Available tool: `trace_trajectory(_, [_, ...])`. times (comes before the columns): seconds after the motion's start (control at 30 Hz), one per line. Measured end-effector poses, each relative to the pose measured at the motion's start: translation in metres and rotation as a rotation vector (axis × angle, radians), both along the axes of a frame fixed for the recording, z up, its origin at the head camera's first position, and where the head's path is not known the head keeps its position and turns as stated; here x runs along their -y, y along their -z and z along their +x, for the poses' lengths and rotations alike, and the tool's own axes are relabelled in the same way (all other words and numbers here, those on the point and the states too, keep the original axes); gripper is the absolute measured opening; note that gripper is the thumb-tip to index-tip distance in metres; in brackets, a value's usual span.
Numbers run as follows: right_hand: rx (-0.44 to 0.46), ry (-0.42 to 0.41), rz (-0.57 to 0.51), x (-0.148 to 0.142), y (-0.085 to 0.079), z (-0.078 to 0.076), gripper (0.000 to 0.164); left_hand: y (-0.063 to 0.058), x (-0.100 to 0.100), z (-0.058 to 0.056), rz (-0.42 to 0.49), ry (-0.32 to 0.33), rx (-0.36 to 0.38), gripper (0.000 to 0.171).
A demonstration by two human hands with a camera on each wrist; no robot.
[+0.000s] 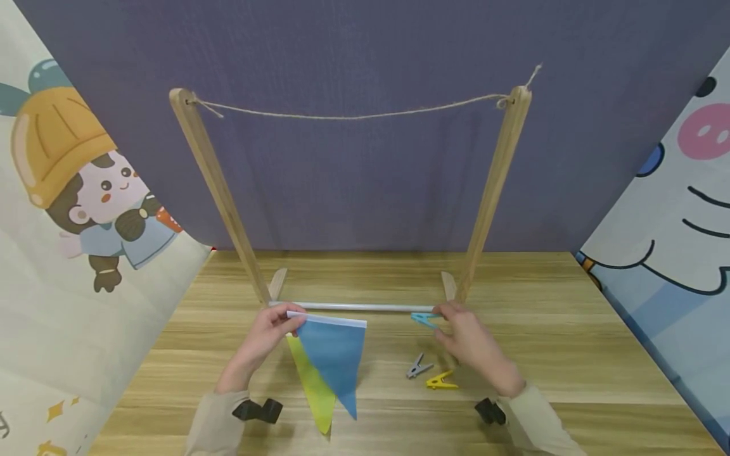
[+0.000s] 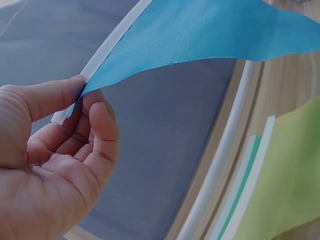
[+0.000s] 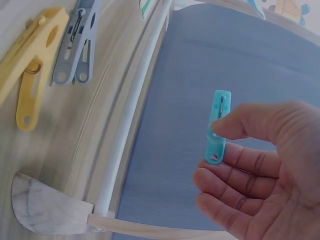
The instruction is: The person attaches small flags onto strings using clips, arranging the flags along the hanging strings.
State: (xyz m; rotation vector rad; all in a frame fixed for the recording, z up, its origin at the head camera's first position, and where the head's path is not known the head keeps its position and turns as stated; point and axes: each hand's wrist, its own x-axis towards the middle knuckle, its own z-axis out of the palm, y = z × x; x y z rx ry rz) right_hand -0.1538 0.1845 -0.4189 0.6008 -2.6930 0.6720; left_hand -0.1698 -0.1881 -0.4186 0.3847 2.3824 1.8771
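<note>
My left hand [image 1: 276,329] pinches one end of the white top band of a blue triangular pennant [image 1: 336,354], whose point hangs down. In the left wrist view the thumb and forefinger grip that band's corner. Below the blue one lies a yellow-green pennant [image 1: 312,386], partly covered by it in the head view. With thumb and fingers my right hand [image 1: 473,339] holds a light-blue clothespin [image 3: 219,127] above the table. A grey clothespin [image 1: 419,367] and a yellow clothespin [image 1: 441,380] lie on the table close to the right hand.
Two wooden posts [image 1: 222,196] stand behind the hands, with a thin string [image 1: 348,118] tied between their tops, sagging slightly. A white rod [image 1: 365,307] joins them low down. A marble-patterned foot [image 3: 47,205] shows near one post. Behind rises a dark blue-grey backdrop [image 1: 353,183].
</note>
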Motion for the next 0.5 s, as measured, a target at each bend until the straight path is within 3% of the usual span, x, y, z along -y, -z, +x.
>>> trace_trajectory(0.27, [-0.003,-0.007,0.022,-0.001,-0.008,-0.002,0.031,-0.006,-0.008,-0.004,0.036,0.000,0.000,0.021])
trace_trajectory(0.5, [0.011,-0.019,0.051,-0.003,-0.020,-0.005,0.030,-0.014,-0.015,-0.008,0.042,-0.051,0.039,0.021])
